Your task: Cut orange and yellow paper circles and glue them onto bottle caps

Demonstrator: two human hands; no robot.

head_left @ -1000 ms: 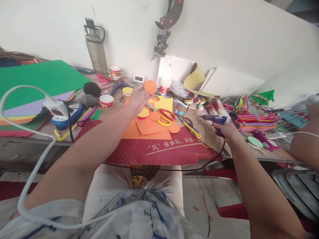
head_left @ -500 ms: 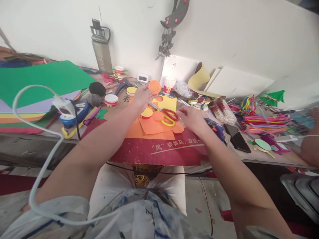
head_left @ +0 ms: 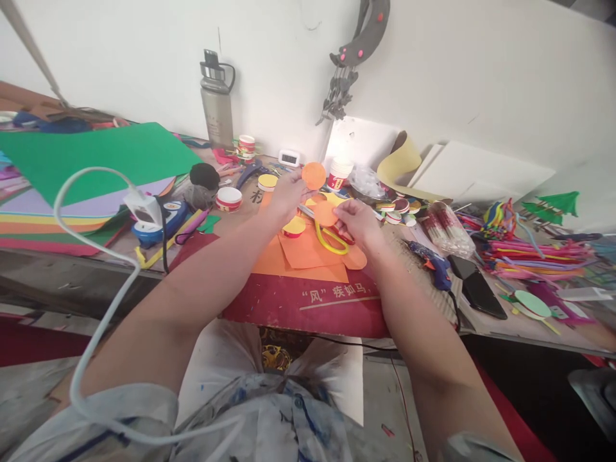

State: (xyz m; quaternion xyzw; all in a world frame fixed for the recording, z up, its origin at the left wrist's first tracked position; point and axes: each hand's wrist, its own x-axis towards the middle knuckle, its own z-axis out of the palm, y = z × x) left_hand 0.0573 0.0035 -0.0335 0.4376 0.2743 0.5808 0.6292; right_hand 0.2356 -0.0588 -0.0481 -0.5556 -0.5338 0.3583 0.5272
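Between its fingertips my left hand pinches an orange paper disc, held up above the work spot. My right hand grips a second orange paper disc by its right edge, a little lower and nearer to me. Beneath the hands lies a pair of scissors with red and yellow handles, partly covered by the second disc. Orange paper sheets are spread under them, with another orange disc at their right. A yellow-topped round paper cup piece sits beside my left wrist.
A red printed board covers the table's front. Coloured sheets and a blue device with a white plug lie left. A grey bottle stands behind. On the right are a glue gun, a phone and pipe cleaners.
My right hand has moved from beside the scissors to the left and picked up an orange disc. The left hand still holds its disc. The view has shifted slightly.
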